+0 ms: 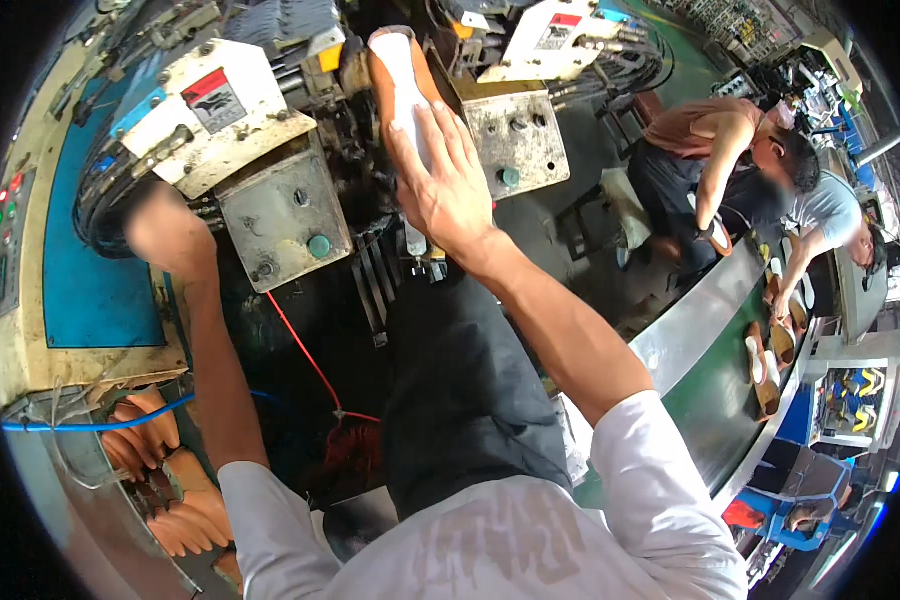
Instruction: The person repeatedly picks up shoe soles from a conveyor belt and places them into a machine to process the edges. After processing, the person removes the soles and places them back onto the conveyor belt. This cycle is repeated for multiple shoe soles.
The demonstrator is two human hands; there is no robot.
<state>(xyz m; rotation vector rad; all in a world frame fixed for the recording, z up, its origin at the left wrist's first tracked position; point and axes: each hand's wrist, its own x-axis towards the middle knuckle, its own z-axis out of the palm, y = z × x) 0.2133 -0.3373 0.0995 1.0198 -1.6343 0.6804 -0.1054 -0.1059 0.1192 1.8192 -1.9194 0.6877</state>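
Observation:
A tan shoe (pixel 398 70) with a white sole face points away from me at the machine's middle. My right hand (pixel 440 185) lies over its near end, thumb toward the left edge and fingers reaching across to the right; the palm hides that end. Beside the machine's left unit, my left hand (pixel 170 232) is raised next to black hoses and a worn metal box (pixel 285 215) with a green button. A blur covers its fingers, so whatever it touches cannot be made out.
At far left stands a control panel (pixel 10 240) with lit buttons. Tan shoe pieces (pixel 175 500) are stacked below it. Another metal box (pixel 518 140) flanks the shoe on the right. Two people work by a green conveyor (pixel 705 370) carrying shoes. A red cord (pixel 305 345) hangs below.

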